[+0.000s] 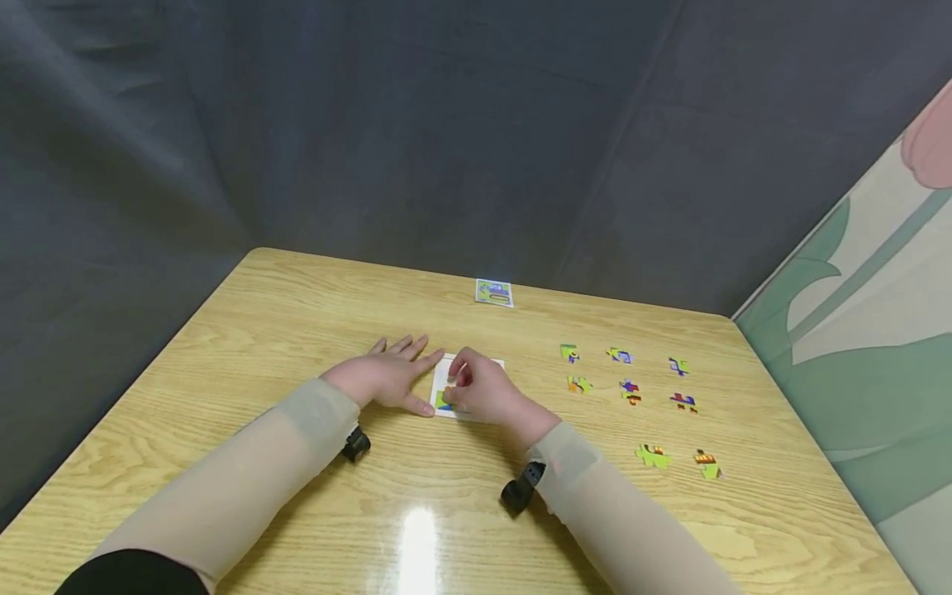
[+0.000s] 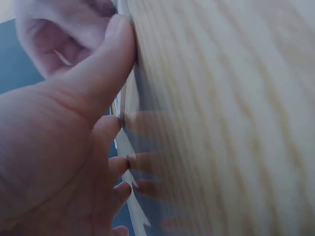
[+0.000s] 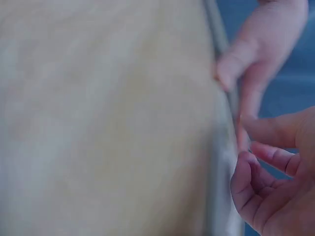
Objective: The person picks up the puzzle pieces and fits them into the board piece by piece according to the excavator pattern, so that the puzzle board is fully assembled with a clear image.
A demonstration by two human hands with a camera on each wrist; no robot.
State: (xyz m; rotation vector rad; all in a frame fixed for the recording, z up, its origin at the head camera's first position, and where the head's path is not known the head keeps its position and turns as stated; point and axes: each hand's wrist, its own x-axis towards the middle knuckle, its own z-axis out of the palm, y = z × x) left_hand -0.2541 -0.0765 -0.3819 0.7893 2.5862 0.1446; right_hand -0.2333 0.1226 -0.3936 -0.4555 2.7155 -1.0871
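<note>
A white puzzle frame point(image 1: 440, 376) lies on the table between the hands. Green and blue puzzle piece point(image 1: 443, 402) shows in its near left corner, partly covered by the right fingers. My right hand point(image 1: 487, 390) bends over the frame, thumb and fingers curled at this piece; in the right wrist view its fingertips point(image 3: 243, 164) are close to the frame, and the contact itself is hidden. My left hand point(image 1: 387, 376) lies with fingers spread at the frame's left side, thumb and index finger along its edge. The left thumb point(image 2: 115, 34) is extended in the left wrist view.
Several loose puzzle pieces point(image 1: 619, 355) are spread in rows on the table's right side, with a green piece point(image 1: 653, 456) nearer the front. A small picture card point(image 1: 494, 292) lies near the back edge. Dark curtain point(image 1: 446, 140) hangs behind the wooden table point(image 1: 297, 306).
</note>
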